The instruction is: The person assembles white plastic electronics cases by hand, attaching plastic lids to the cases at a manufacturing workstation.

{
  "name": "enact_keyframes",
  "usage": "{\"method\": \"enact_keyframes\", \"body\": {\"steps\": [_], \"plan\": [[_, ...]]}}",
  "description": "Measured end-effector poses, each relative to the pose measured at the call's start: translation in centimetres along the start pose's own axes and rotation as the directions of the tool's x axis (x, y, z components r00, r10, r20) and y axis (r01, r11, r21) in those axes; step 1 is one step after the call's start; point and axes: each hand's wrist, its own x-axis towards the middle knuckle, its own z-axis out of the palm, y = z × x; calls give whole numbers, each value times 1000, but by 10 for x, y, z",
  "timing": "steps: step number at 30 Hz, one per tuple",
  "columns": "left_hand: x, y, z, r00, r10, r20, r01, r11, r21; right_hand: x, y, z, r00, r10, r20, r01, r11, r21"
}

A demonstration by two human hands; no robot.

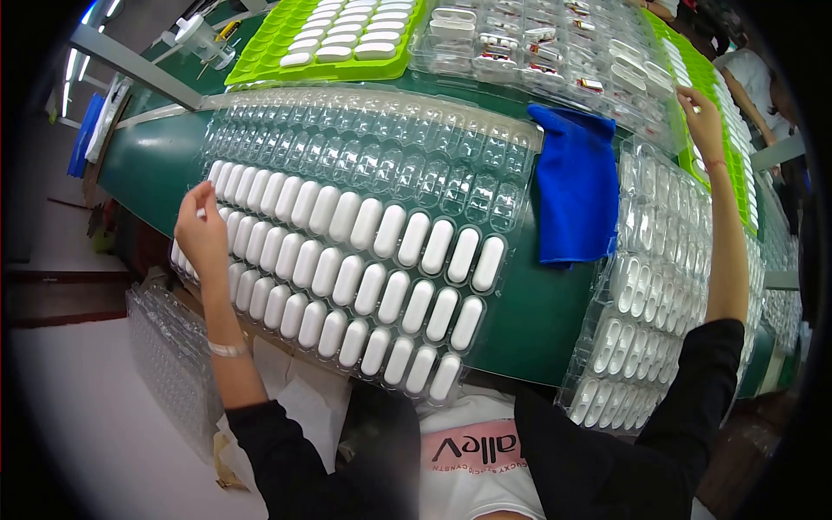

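The head-worn fisheye looks down from just above the table point(520, 334).

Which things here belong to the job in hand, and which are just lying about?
Likely in the job: white oval cases by the left hand; clear tray holding them; lime-green tray.

Apparently just lying about: blue cloth; clear bottle; yellow tool.

Large dark lettering point(477, 448) crosses the person's pink-and-white shirt point(490, 487).

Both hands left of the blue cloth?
No: the left hand is left of the blue cloth, the right hand right of it.
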Motion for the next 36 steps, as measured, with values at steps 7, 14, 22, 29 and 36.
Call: {"method": "enact_keyframes", "body": {"steps": [7,14,22,29,36], "plan": [[81,-135,54,964,103,247,-184,925,332,-118,-34,-93,979,164,123,-175,981,85],[-31,131,-9,843,538,10,-538,843,-15,-279,104,-219,675,714,-184,-717,694,66],[-109,241,-27,513,858,39,-827,506,-244,-268,109,-204,811,570,-132,-578,744,-335],[-126,234,-56,514,854,80,-832,519,-195,-235,129,-177,708,705,-40,-643,621,-448],[-190,215,-48,945,226,237,-6,736,-677,-217,43,-173,814,546,-198,-555,832,11]]}}
